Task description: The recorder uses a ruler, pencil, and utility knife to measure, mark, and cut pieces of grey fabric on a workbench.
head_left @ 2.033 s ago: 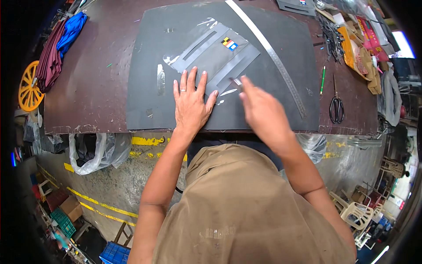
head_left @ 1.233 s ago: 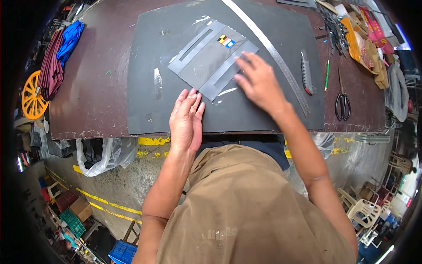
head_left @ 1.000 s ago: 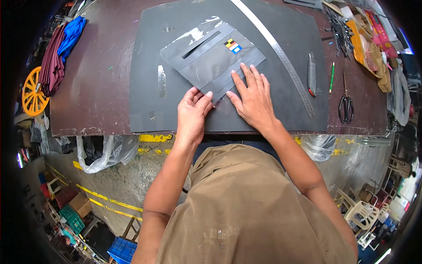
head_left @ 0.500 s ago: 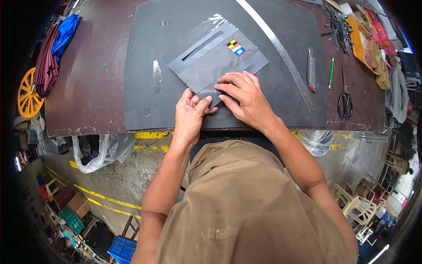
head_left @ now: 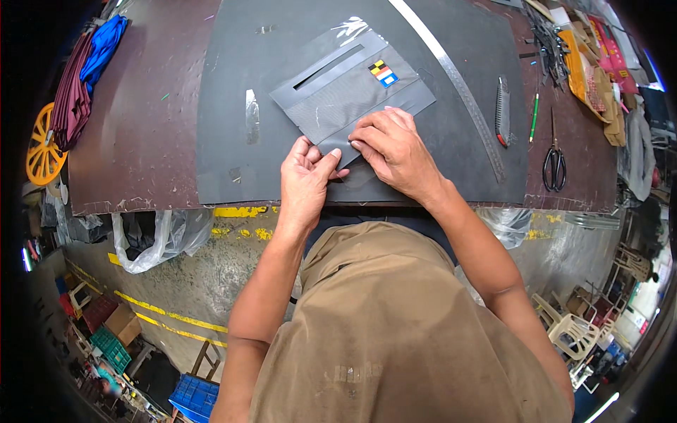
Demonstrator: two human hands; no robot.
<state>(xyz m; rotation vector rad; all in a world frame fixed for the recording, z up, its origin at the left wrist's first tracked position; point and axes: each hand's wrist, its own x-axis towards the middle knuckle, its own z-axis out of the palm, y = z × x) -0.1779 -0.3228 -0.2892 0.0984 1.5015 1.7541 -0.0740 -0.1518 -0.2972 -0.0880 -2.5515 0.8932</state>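
A flat dark grey fabric panel (head_left: 331, 106) lies tilted on the dark mat, with a long slot near its far edge and a small multicoloured patch (head_left: 383, 73) on it. My left hand (head_left: 305, 176) pinches the panel's near corner between thumb and fingers. Just right of that corner, my right hand (head_left: 398, 151) is closed over the near edge, thumb and forefinger pressed together. Whatever lies between those right fingertips is too small to make out. Shiny clear film (head_left: 350, 28) shows at the panel's far side.
A steel ruler (head_left: 458, 84) and a grey utility knife (head_left: 502, 113) lie on the mat (head_left: 233, 148). Further right are a green pencil (head_left: 534, 118) and black-handled scissors (head_left: 554, 169). Folded maroon and blue cloth (head_left: 84, 84) sits at the left edge. Plastic bags (head_left: 166, 240) hang below the table.
My right thumb and forefinger, apart before, have come together at the panel's near edge. The panel appears slightly shifted to the right, and its fabric looks smoother. My left hand keeps its pinch.
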